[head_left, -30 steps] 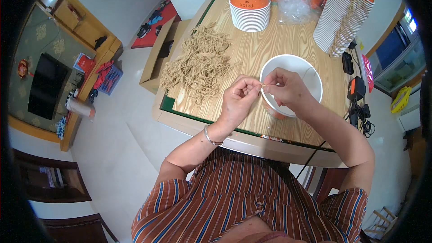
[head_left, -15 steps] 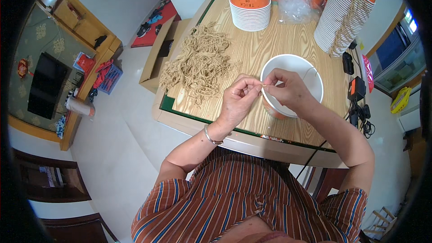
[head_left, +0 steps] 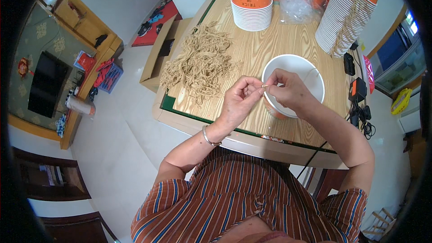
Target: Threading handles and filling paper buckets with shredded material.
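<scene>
Left hand [head_left: 240,101] and right hand [head_left: 291,92] pinch what looks like a twine end [head_left: 264,86], seemingly for fine control, with a paper bucket [head_left: 288,61] beneath the right and tangled twine pile [head_left: 198,63] reachable leftward.

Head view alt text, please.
Left hand and right hand meet, pinching something too small to identify, at the left rim of a round white-lined paper bucket. Tangled tan twine lies left; stacked orange and white paper buckets stand behind.
</scene>
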Demonstrator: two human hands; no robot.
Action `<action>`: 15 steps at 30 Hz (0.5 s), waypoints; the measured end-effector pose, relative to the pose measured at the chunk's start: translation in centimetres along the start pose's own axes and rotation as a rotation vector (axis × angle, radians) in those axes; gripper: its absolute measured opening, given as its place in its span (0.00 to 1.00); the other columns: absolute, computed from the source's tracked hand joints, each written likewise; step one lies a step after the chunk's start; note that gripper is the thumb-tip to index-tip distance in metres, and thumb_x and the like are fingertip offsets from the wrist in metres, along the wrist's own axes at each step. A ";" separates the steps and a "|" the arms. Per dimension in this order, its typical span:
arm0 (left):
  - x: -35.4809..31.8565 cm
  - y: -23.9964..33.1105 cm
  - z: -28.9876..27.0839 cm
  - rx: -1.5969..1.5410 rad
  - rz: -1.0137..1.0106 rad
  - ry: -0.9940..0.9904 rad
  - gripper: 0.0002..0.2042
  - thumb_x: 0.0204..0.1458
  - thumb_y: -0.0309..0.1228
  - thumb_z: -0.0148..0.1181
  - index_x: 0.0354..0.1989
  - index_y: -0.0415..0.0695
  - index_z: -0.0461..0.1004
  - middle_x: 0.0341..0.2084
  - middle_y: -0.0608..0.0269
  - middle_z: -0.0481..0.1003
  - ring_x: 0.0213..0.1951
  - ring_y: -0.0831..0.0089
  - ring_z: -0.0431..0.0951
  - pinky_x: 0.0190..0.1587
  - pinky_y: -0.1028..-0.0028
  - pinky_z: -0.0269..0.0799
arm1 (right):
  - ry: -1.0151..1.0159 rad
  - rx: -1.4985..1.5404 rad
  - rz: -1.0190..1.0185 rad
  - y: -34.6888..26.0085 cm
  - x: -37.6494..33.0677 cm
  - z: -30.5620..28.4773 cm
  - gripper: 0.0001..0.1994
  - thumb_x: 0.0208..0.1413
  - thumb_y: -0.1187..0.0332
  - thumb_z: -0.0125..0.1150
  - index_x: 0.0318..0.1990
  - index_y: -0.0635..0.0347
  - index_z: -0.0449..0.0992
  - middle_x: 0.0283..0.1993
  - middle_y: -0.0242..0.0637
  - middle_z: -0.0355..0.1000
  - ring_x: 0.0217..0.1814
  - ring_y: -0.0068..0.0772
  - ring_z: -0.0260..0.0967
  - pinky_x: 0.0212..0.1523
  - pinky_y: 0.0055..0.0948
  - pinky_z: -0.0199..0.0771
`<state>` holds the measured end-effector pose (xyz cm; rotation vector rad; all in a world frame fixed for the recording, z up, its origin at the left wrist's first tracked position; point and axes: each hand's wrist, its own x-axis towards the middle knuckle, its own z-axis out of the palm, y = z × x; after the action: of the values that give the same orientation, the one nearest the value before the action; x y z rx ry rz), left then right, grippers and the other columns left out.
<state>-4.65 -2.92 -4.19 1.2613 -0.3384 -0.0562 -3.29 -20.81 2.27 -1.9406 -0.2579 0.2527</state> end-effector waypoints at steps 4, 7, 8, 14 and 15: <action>0.2 0.3 -0.2 0.165 0.050 0.004 0.05 0.57 0.22 0.61 0.40 0.39 0.75 0.33 0.71 0.72 0.32 0.86 0.70 0.38 0.84 0.68 | 0.007 -0.011 -0.018 0.3 0.1 0.1 0.08 0.50 0.69 0.62 0.30 0.64 0.74 0.29 0.35 0.75 0.34 0.25 0.70 0.38 0.28 0.70; 0.4 0.6 -0.3 0.211 0.093 0.023 0.03 0.55 0.21 0.62 0.36 0.39 0.76 0.34 0.69 0.72 0.34 0.84 0.71 0.39 0.82 0.68 | 0.008 -0.028 -0.045 0.3 0.1 0.0 0.08 0.50 0.68 0.63 0.30 0.65 0.74 0.29 0.35 0.75 0.34 0.24 0.70 0.38 0.27 0.71; 0.4 0.8 -0.4 0.297 0.150 0.016 0.03 0.54 0.21 0.62 0.36 0.39 0.76 0.34 0.68 0.72 0.34 0.82 0.71 0.39 0.81 0.69 | 0.004 -0.025 -0.042 0.2 0.1 0.1 0.09 0.50 0.68 0.64 0.31 0.65 0.74 0.30 0.35 0.75 0.34 0.24 0.71 0.38 0.27 0.71; 0.8 1.9 -0.6 0.543 0.321 -0.012 0.03 0.53 0.20 0.62 0.35 0.39 0.77 0.32 0.66 0.73 0.34 0.80 0.73 0.38 0.79 0.69 | -0.014 0.006 0.039 -0.8 -0.2 -0.3 0.09 0.51 0.67 0.65 0.32 0.65 0.75 0.30 0.33 0.75 0.35 0.22 0.71 0.38 0.26 0.72; 0.9 1.9 -0.7 0.550 0.286 -0.023 0.02 0.54 0.20 0.61 0.35 0.39 0.76 0.32 0.66 0.73 0.35 0.81 0.73 0.37 0.80 0.69 | -0.023 0.026 0.064 -1.0 -0.2 -0.3 0.09 0.51 0.67 0.65 0.32 0.65 0.76 0.30 0.33 0.75 0.35 0.22 0.71 0.38 0.26 0.72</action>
<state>-3.89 -1.90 -2.42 1.7421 -0.5764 0.2843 -3.46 -20.83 3.30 -1.9233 -0.2065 0.3197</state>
